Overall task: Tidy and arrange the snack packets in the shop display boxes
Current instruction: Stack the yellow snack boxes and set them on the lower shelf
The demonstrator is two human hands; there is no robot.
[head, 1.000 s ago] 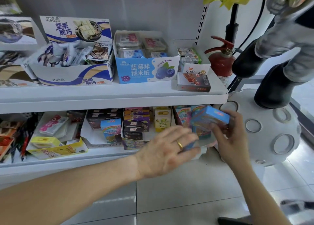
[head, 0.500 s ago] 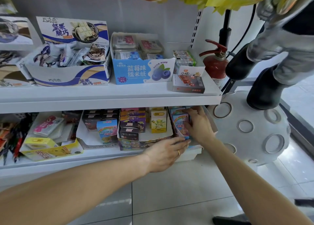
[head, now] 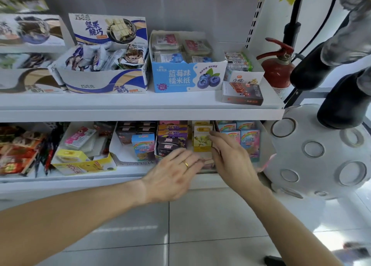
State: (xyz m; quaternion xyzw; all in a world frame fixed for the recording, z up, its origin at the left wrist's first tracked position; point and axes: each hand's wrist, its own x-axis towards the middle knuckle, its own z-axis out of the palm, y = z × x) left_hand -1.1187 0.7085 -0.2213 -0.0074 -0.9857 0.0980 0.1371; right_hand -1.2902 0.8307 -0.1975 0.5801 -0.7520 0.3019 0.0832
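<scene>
Both hands work at the lower shelf [head: 140, 175]; the left hand [head: 176, 173] lies flat with fingers straight, holding nothing, against the front of the middle display box [head: 206, 162]; the right hand [head: 230, 161] has its fingers loosely spread, its fingertips at the yellow packet [head: 202, 139] standing in that box, though whether it grips anything cannot be told. A careless nudge could likely topple the yellow packet into the purple packets [head: 172, 137] beside it, or drag the box off the shelf edge; the upper shelf [head: 140, 115] overhangs and limits lifting; rainbow packets [head: 248, 143] crowd the right; a red fire extinguisher [head: 278, 72] stands behind.
</scene>
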